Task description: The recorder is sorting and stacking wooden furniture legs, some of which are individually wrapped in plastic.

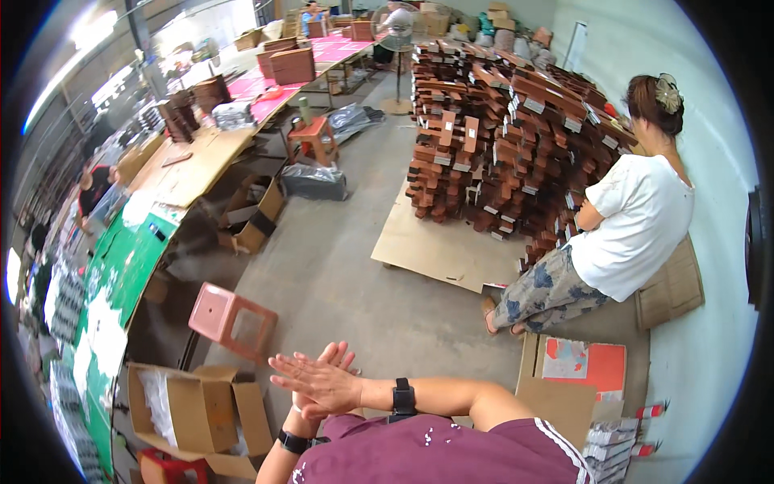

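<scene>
So the nearest thing to the hands is a dull pinkish-red plastic stool [218, 313] with a squarish seat, a small hole in the top and wide legs with big openings between them. It's on the grey concrete floor [330, 278], just ahead and a bit left of the hands, well apart from the fingers. The hands themselves are pressed together flat in front of the body, right hand [326, 389] lying over left hand [337, 355], fingers out straight and slightly spread. Left of them there's an open brown cardboard box [211, 411] with flaps out and clear plastic inside, so that side is pretty crowded: box below, stool above, and a long green-topped table [133, 254] running along behind both. Further along the row, there's another brown cardboard box [251, 211] on the floor, then a dark plastic-wrapped block [314, 183] sitting near a small orange-red stool [313, 139]. Over to the right is a huge pile of reddish-brown flat wooden-looking pieces [476, 137], stacked crisscross, lots with white labels, with a pale plywood sheet [439, 250] sticking out at its base. A person in a white top and patterned trousers [637, 222] stands right beside the pile, blocking part of it. Closer in, cardboard with a red-orange panel [605, 365] takes up the floor at lower right.
</scene>
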Demonstrator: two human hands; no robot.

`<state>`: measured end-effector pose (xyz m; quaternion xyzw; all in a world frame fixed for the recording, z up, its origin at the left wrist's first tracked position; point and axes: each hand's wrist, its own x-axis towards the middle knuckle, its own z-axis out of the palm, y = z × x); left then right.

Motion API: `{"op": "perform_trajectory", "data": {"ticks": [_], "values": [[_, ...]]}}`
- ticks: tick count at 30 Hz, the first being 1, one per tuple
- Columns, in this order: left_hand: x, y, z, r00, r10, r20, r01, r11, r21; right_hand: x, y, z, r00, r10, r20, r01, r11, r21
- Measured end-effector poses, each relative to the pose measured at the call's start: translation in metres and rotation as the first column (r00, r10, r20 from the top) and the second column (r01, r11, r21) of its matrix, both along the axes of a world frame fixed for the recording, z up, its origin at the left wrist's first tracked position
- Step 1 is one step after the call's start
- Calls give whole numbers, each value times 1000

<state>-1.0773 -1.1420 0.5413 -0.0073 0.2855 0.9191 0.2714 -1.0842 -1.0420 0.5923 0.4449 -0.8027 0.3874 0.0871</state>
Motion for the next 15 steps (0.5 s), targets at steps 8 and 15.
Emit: {"op": "perform_trajectory", "data": {"ticks": [8, 15], "values": [[-204, -5, 25, 982, -148, 114, 159, 982, -102, -173, 33, -6, 860, -509, -19, 509, 857, 83], [-329, 24, 27, 903, -429, 18, 429, 902, -41, -274, 56, -27, 696, -715, 65, 704, 697, 134]]}}
